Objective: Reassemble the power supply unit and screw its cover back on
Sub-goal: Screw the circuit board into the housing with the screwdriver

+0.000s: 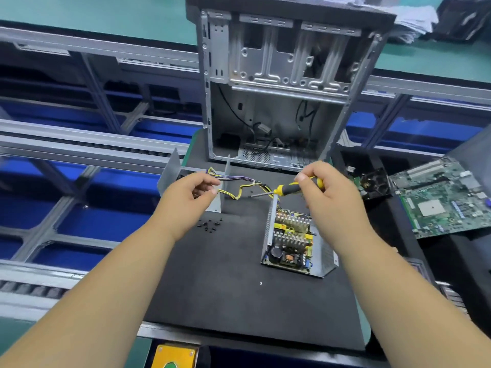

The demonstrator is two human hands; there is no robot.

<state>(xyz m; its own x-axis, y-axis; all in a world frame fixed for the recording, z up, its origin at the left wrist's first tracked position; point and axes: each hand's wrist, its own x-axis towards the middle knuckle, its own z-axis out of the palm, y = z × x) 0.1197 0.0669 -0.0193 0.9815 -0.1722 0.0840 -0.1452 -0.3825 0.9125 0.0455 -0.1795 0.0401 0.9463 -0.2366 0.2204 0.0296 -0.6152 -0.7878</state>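
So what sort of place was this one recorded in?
Most likely an electronics repair or assembly workshop. An opened computer case stands on a black foam mat, a bare motherboard lies to the right, and metal conveyor rails run along the bench as on a production line.

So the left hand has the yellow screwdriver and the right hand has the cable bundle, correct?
No, it is swapped. In the head view the right hand grips the yellow screwdriver, while the left hand holds the cable bundle.

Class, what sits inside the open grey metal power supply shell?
Inside the open grey metal power supply shell: a crowded green circuit board with finned heatsinks. Its underside and far end are hidden.
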